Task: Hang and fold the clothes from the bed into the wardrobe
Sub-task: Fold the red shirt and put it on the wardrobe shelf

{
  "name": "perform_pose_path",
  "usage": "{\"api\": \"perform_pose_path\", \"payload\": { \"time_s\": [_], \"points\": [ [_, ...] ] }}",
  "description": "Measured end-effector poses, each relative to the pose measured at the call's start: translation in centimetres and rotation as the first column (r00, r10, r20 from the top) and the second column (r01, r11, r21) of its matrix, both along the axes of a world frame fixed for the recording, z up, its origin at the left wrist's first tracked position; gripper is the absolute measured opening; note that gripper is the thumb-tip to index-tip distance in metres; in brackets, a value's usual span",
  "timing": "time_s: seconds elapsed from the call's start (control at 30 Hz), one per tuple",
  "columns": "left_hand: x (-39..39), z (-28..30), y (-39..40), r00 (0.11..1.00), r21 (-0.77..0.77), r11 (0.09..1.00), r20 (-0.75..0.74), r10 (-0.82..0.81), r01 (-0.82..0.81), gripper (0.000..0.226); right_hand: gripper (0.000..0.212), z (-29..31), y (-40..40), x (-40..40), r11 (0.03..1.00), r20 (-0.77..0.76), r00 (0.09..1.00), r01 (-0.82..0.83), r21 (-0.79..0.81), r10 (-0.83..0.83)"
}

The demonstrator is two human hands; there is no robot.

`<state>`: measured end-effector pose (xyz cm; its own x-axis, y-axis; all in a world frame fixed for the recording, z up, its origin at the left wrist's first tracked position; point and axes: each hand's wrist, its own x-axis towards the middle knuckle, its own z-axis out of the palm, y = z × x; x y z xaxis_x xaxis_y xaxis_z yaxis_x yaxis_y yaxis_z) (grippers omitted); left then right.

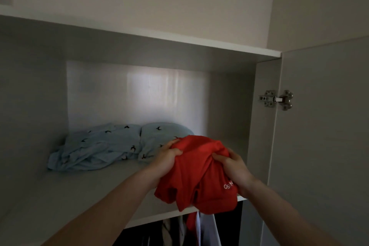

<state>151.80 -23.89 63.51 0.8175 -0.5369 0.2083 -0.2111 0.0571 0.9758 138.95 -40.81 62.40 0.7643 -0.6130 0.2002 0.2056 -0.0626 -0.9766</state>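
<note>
Two hands on one bundle — left hand [169,156] and right hand [233,163] both gripping the red top [197,173], bunched and hanging half over the front edge of the shelf [83,187], just right of the blue garment [103,146] lying there. Looks like the stowing step for a loosely folded piece; next, likely a push further in beside the blue one, then a letting go — with care not to undo the folds. Hard to read: white lettering on the top, hanging clothes [179,229] below in shadow, cut off by the frame.
</note>
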Motion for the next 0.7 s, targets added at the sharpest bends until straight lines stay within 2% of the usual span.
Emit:
{"api": "perform_pose_path", "payload": {
  "time_s": [0.13, 0.33, 0.4, 0.47, 0.5, 0.57, 0.63, 0.7],
  "points": [
    [1.9, 0.8, -2.3, 1.000, 0.004, 1.000, -0.009, 0.009, -0.009, 0.046, 0.030, 0.9, -1.6, 1.8, 1.000, 0.008, 1.000, 0.009, -0.022, -0.009],
    [3.9, 0.4, -6.5, 0.999, 0.062, 0.997, -0.032, -0.034, 0.036, 0.042, 0.028, 1.3, -5.4, 4.2, 0.998, -0.072, 0.996, 0.045, -0.049, -0.048],
    [4.7, -0.7, -7.5, 0.995, 0.206, 0.977, 0.071, -0.065, 0.049, 0.039, 0.030, 0.4, -6.7, 5.0, 0.993, -0.116, 0.989, 0.082, -0.084, -0.091],
    [5.7, -2.6, -7.5, 0.957, 0.471, 0.880, 0.222, -0.186, 0.062, 0.044, 0.035, -1.3, -7.5, 5.4, 0.968, -0.256, 0.947, 0.144, -0.203, -0.195],
    [6.5, -3.7, -7.4, 0.925, 0.581, 0.811, 0.268, -0.268, 0.066, 0.051, 0.041, -2.3, -7.7, 5.4, 0.953, -0.345, 0.908, 0.148, -0.264, -0.236],
    [7.9, -5.4, -6.8, 0.878, 0.682, 0.730, 0.319, -0.357, 0.049, 0.056, 0.064, -4.0, -7.6, 5.2, 0.935, -0.484, 0.831, 0.114, -0.335, -0.274],
    [9.1, -5.9, -6.0, 0.881, 0.671, 0.741, 0.333, -0.335, 0.028, 0.041, 0.079, -4.8, -7.0, 5.1, 0.854, -0.518, 0.750, 0.119, -0.507, -0.412],
    [9.6, -6.4, -5.2, 0.915, 0.630, 0.776, 0.312, -0.255, 0.002, 0.011, 0.080, -5.0, -5.3, 4.9, 0.631, -0.387, 0.706, 0.109, -0.768, -0.593]
  ]
}}
